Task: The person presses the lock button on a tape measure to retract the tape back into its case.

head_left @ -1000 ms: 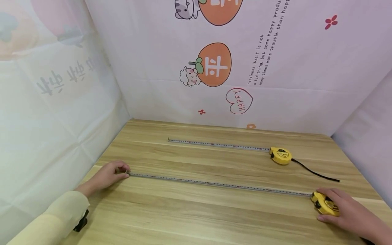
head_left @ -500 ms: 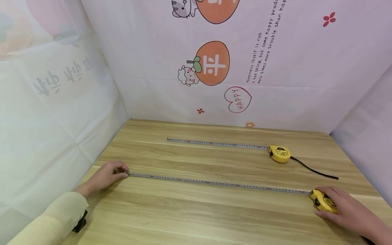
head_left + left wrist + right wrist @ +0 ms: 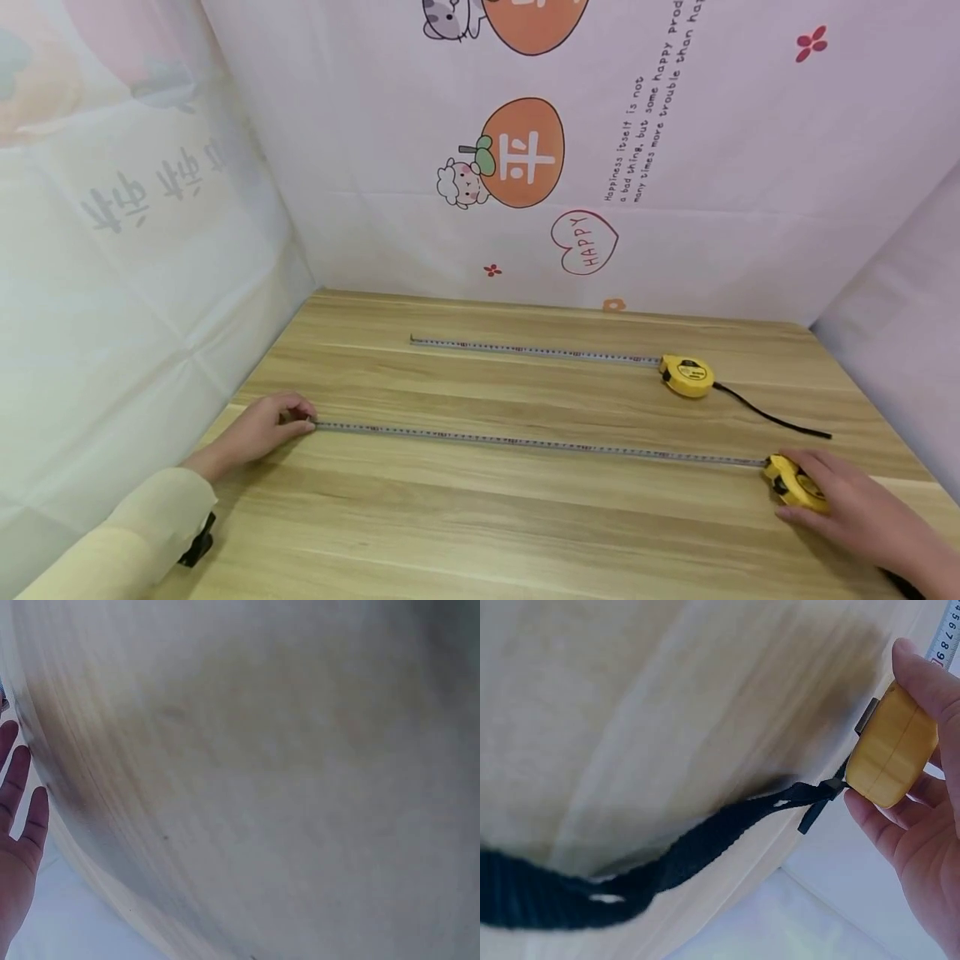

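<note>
In the head view, my left hand [image 3: 262, 429] rests at the left of the table and pinches the hooked end of a steel tape blade. The blade [image 3: 540, 443] runs almost straight across the wood to a yellow tape measure [image 3: 797, 485] on the right. My right hand [image 3: 855, 504] grips that case from its right side, thumb toward the near edge. In the right wrist view, the fingers curl round the yellow case [image 3: 892, 746], and a black wrist strap [image 3: 720, 832] trails from it. The left wrist view catches only some fingers [image 3: 19, 787] at its edge.
Farther back lies a second yellow tape measure [image 3: 686, 377], its blade [image 3: 525, 350] drawn out to the left and its black strap [image 3: 780, 421] to the right. Printed white cloth [image 3: 375, 208] hangs behind the wooden table [image 3: 450, 533] and along both sides.
My right hand has shifted slightly toward the back of the table with the tape measure, swinging the blade's right end that way. My left hand stays in place.
</note>
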A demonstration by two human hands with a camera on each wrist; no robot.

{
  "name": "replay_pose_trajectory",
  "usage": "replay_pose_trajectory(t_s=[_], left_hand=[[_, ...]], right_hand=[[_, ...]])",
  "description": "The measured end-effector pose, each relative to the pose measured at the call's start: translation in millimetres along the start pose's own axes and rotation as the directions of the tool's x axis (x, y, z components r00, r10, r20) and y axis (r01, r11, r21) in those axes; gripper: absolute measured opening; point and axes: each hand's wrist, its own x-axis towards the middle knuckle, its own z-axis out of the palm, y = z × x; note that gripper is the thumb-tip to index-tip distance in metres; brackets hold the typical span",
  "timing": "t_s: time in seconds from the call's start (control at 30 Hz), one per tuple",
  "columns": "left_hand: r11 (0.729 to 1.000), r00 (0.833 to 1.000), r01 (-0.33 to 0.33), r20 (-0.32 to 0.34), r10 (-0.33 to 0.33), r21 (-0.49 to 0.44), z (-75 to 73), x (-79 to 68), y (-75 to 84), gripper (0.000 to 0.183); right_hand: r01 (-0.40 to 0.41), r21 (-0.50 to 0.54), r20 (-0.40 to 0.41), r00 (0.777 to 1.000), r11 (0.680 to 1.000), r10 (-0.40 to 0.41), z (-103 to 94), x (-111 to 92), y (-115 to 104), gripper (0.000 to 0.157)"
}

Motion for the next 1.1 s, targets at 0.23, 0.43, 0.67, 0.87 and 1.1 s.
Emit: replay_pose_trajectory(t_s=[0.23,0.43,0.67,0.87,1.1], left_hand=[[1.0,1.0,0.008,0.002,-0.008,-0.004,-4.0,1.5,3.0,0.007],[0.999,1.0,0.023,0.005,-0.023,-0.024,-8.2,4.7,5.0,0.005],[0.997,0.998,0.06,-0.009,-0.061,-0.05,-11.0,8.5,4.3,0.006],[0.998,0.997,0.041,-0.057,-0.044,-0.044,-13.2,13.9,5.1,0.009],[0.994,0.993,0.067,-0.094,-0.076,-0.091,-21.8,18.9,10.7,0.016]], right_hand=[[-0.021,0.005,0.014,1.0,1.0,0.021,-8.5,6,1,0.082],[-0.022,-0.021,0.014,1.0,1.0,0.022,-15.9,11,2,0.079],[0.047,-0.048,-0.062,0.997,0.998,-0.05,-21.3,20,6,0.072],[0.12,-0.072,-0.128,0.983,0.99,-0.129,-30.3,29,10,0.068],[0.221,-0.101,-0.217,0.947,0.97,-0.239,-42.2,42,15,0.092]])
